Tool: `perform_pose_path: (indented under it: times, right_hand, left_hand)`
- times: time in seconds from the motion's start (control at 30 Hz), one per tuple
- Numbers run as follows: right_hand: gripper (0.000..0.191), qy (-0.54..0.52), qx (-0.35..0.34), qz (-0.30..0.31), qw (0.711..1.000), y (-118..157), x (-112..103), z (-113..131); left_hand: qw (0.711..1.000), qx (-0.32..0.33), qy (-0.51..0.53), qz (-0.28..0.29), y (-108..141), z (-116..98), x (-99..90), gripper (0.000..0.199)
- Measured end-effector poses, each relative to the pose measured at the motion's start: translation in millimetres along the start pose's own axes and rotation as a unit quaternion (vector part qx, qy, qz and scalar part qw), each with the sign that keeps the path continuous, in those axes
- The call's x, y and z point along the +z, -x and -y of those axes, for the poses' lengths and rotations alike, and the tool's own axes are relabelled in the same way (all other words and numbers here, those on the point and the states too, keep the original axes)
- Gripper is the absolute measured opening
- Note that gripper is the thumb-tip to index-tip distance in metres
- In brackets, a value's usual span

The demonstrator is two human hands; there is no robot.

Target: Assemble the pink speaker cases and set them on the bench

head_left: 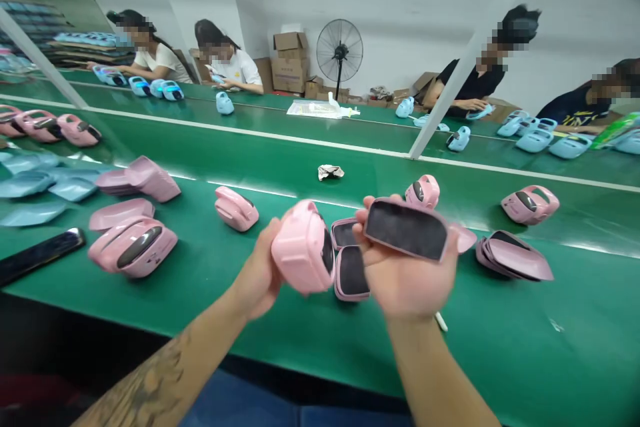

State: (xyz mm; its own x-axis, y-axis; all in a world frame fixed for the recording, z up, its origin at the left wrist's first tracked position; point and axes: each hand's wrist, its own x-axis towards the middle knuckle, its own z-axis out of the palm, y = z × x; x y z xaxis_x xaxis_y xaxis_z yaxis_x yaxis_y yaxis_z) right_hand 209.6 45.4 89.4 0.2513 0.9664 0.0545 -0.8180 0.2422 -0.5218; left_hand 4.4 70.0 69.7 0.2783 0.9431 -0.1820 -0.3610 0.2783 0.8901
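My left hand (260, 273) grips a rounded pink plastic device (303, 253) with a top handle and a dark window on its right side. Palm up, my right hand (407, 280) holds a shallow pink cover (406, 228) with a dark inner face, its fingers behind the far edge. The two parts are apart in the air. Between the hands, more pink covers with dark faces (353, 273) lie on the green table, partly hidden by the right hand. Behind that hand stands another pink device (423, 192).
Pink devices (135, 247) and stacked pink shells (153, 178) lie left, beside blue shells (75, 181) and a black phone (43, 257). At right are a pink device (530, 205) and stacked covers (515, 257). Crumpled paper (331, 172) lies ahead. Several people work across the table behind slanted posts (450, 93).
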Motion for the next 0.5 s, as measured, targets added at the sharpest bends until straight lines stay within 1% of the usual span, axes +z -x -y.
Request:
perform_pose_path:
  times: [0.03,0.07,0.1,0.13,0.17,0.23,0.3,0.33,0.4,0.5]
  right_hand:
    - [0.073,-0.002,0.007,-0.011,1.000,16,5,-12]
    - [0.074,-0.006,0.017,-0.027,0.999,31,8,-25]
    - [0.076,-0.012,0.016,-0.049,0.999,44,9,-38]
    - [0.076,-0.018,0.016,-0.073,0.997,55,7,-49]
    - [0.076,-0.026,0.019,-0.101,0.994,64,4,-59]
    - [0.075,-0.045,0.033,-0.160,0.986,76,-4,-73]
    - [0.073,-0.059,0.055,-0.202,0.976,84,-13,-82]
    - [0.073,-0.061,0.067,-0.210,0.974,88,-17,-85]
    - [0.072,-0.060,0.090,-0.201,0.974,95,-23,-89]
    - [0.072,-0.058,0.123,-0.178,0.975,105,-27,-92]
  left_hand:
    - [0.997,-0.077,0.004,0.017,23,4,-1.5,0.085]
    - [0.990,-0.141,0.011,0.021,43,7,-3.1,0.089]
    - [0.981,-0.188,0.022,0.036,59,11,-5.3,0.089]
    - [0.975,-0.213,0.041,0.055,72,15,-8.2,0.090]
    - [0.972,-0.215,0.062,0.074,83,19,-11.7,0.090]
    - [0.975,-0.172,0.092,0.108,99,31,-19.3,0.093]
    - [0.984,-0.123,0.067,0.112,113,46,-25.9,0.104]
    - [0.989,-0.106,0.034,0.096,119,55,-28.5,0.113]
    - [0.995,-0.077,-0.046,0.046,130,72,-33.5,0.126]
    - [0.988,0.000,-0.152,-0.012,138,88,-44.0,0.130]
